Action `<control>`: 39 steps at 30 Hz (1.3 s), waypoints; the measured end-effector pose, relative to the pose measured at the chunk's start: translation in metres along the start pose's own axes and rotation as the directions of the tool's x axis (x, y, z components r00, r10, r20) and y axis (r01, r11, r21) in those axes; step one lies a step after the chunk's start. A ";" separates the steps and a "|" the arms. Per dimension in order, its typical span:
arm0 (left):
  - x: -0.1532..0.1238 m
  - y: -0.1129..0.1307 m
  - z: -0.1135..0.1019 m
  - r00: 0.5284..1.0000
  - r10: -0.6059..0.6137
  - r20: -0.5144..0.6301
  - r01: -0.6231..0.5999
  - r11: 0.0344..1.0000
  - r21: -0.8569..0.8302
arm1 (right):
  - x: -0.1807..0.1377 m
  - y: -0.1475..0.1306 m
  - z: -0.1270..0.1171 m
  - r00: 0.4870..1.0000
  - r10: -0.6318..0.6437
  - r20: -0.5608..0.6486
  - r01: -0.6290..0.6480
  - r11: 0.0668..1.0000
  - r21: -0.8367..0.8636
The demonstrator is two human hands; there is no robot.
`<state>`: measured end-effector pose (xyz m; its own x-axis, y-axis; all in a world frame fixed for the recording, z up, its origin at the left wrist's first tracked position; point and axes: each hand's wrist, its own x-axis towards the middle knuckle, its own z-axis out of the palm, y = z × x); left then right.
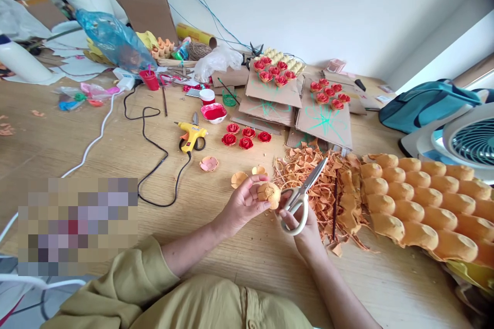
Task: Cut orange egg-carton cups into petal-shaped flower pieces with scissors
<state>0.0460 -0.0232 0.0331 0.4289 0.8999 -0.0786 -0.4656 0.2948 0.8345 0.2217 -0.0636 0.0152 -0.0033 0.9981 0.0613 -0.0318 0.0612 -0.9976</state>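
Note:
My left hand (241, 199) pinches a small cut cup of orange egg carton (269, 195) between thumb and fingers. White-handled scissors (300, 200) are in my right hand (306, 229), blades pointing up and away to the right, apart from the cup. Just beyond my left hand lie two yellowish cut cups, one a petalled cup (239, 180). A pinkish petalled cup (209, 164) sits farther left. Orange carton scraps (304, 169) are heaped behind the scissors. Several red paper-pulp roses (246, 136) stand on the table beyond.
An orange egg tray (428, 195) lies at the right, near a white fan (471, 136) and a teal bag (424, 105). A yellow glue gun (190, 136) with a black cord rests left of centre. Red roses stand on cardboard sheets (324, 118) at the back, near a dish of red paint (213, 113).

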 end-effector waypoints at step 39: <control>0.009 0.001 -0.012 0.973 0.201 0.112 -0.230 0.861 0.454 | -0.003 -0.003 -0.026 0.987 -0.158 0.034 0.158 0.904 -0.397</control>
<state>0.0396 -0.0108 0.0269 0.4104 0.8990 0.1528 -0.1480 -0.0996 0.9840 0.2481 -0.0661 0.0174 -0.0320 0.9752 0.2190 0.3678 0.2152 -0.9047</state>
